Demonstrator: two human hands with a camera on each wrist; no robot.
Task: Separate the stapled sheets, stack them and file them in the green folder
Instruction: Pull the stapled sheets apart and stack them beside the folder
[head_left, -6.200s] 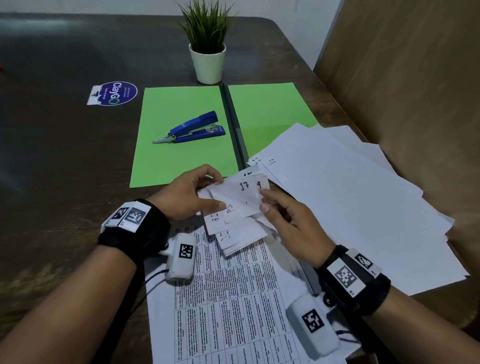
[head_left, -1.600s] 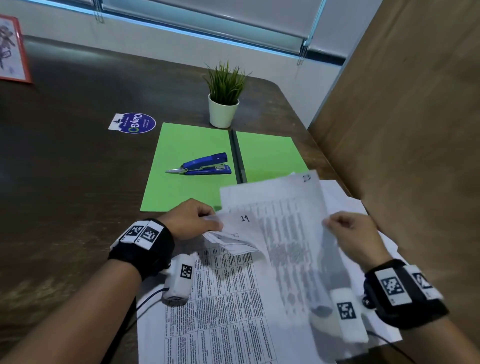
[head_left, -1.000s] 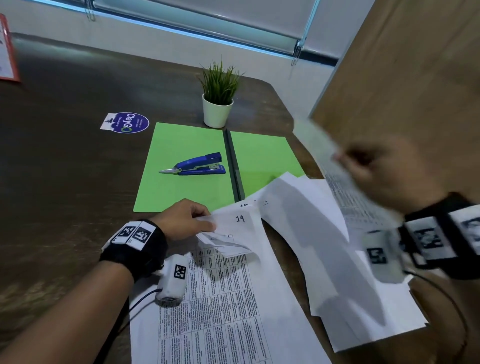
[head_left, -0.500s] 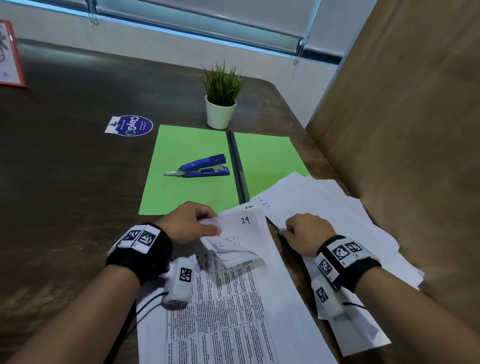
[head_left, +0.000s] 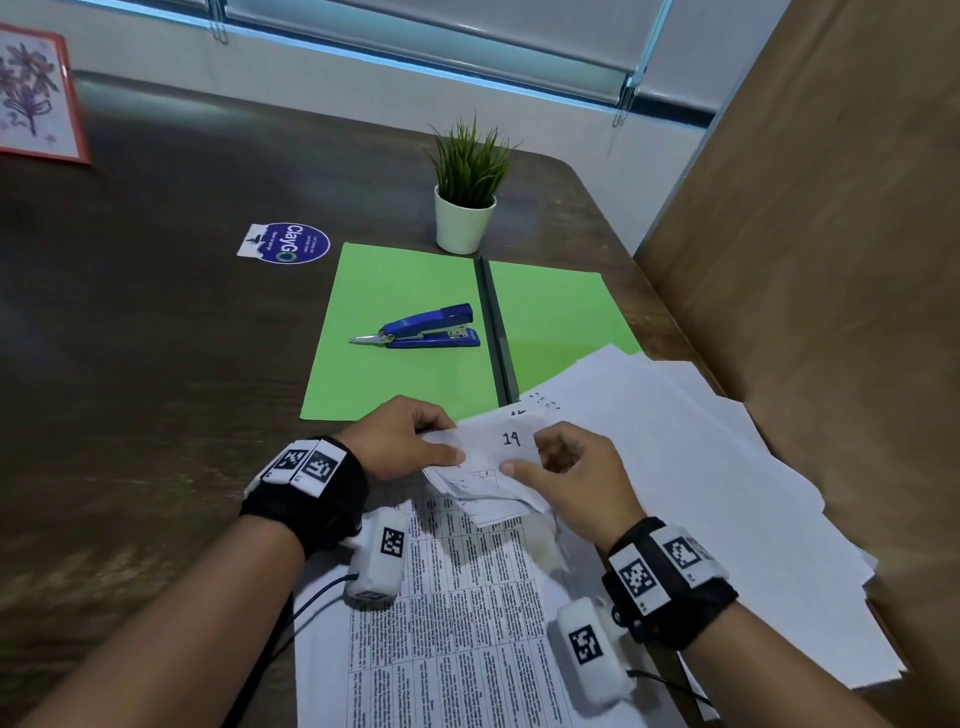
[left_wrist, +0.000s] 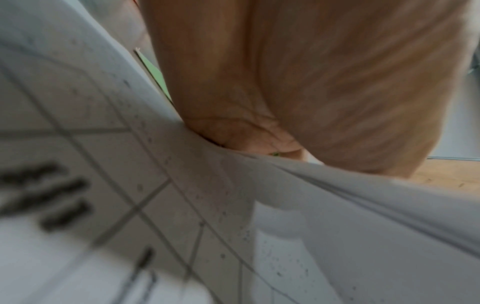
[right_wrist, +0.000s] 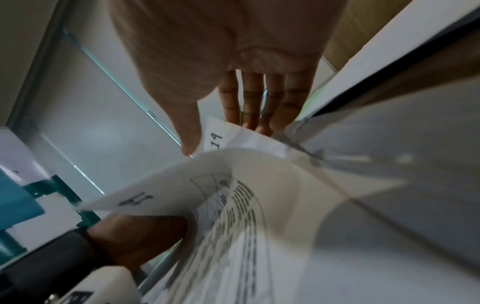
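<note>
Left fingers (head_left: 441, 454): thumb and curled fingers pinch the left edge of the folded-back corners of the stapled sheets (head_left: 498, 457). Top corner is marked "19". Left hand (head_left: 400, 441) sits at 9 o'clock of that corner. In the left wrist view the palm (left_wrist: 311, 92) fills the frame and bears on a curved sheet; the fingertips are hidden there.

Right fingers (right_wrist: 249, 100): nearly straight and close together behind the "19" corner, thumb in front of it, so the corner is pinched between thumb and fingers. Right hand (head_left: 576, 478) sits at 3 o'clock of the corner.

Stapled sheets: printed tables face up, lying on the worktop (head_left: 156, 389) at 6 o'clock of the hands, under both wrists; only the top corner is lifted.

Loose sheets (head_left: 727, 493): a rough, fanned pile at 3 o'clock of the hands, blank sides up, its upper edge overlapping the right leaf of the folder.

Folder (head_left: 395, 384): green, open flat, at 12 o'clock of the hands. Blue stapler (head_left: 421, 330) lies on its left leaf.

Potted plant (head_left: 467, 202) at 12 o'clock of the folder, sticker (head_left: 288, 243) at its 10 o'clock.
</note>
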